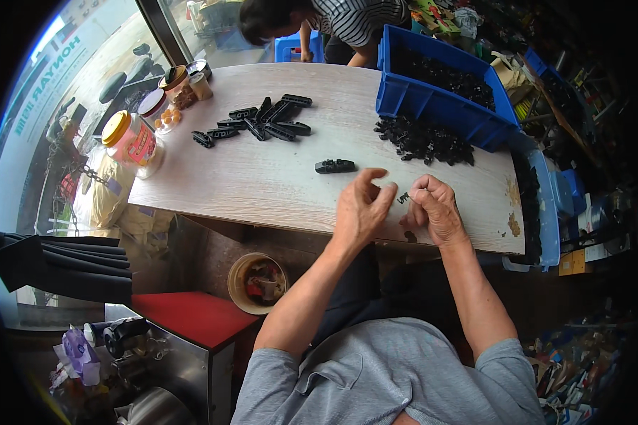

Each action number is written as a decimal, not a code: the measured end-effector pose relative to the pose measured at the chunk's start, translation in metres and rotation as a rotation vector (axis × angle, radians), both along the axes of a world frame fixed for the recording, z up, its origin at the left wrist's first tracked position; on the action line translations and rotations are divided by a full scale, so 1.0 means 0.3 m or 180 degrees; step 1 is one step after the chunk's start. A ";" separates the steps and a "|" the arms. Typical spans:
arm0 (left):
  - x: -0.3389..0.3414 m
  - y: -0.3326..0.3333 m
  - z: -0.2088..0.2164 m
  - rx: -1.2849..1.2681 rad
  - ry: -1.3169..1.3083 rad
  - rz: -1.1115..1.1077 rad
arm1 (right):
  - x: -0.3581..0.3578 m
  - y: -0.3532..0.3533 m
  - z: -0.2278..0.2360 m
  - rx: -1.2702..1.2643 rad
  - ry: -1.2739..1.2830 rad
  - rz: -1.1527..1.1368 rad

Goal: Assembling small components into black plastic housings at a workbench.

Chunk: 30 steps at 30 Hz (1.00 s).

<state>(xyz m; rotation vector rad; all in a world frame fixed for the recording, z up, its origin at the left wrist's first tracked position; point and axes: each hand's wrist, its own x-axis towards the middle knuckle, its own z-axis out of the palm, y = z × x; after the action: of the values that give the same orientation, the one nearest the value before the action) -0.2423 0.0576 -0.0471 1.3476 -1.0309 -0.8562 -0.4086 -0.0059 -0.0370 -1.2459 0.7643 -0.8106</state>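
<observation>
My right hand (438, 211) pinches a small black plastic piece (403, 198) with thin prongs, held just over the near part of the table. Beside it, my left hand (361, 209) has its thumb and fingers apart, with nothing seen between them. Just beyond my left hand lies one elongated black plastic part (335, 166), apart from the rest. Farther off to the left, several similar black parts (280, 111) lie in a loose group. A heap of small black pieces (424, 141) spreads on the table to the right, in front of the blue crate.
The blue crate (443, 110), filled with black pieces, stands at the far right of the table (213, 180). Lidded jars (133, 138) line the left edge. Below the near edge is a bucket (235, 283). Another person (347, 25) bends down beyond the table.
</observation>
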 end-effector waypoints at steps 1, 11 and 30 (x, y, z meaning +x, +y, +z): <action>0.037 0.005 0.003 -0.0143 -0.1100 0.0403 | 0.002 0.003 -0.003 0.0055 -0.0048 -0.0020; 0.161 0.019 -0.035 -0.0185 -0.3438 0.0932 | 0.012 0.001 -0.019 0.0066 -0.0306 -0.0257; -0.018 0.064 -0.039 -0.0362 0.1138 -0.0266 | 0.046 0.043 -0.008 0.0401 -0.0683 -0.0165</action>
<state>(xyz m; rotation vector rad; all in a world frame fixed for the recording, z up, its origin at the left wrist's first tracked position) -0.2478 0.0767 -0.0589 1.0156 -0.8454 -1.0415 -0.3946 0.0069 -0.0395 -1.0121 0.6649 -0.9084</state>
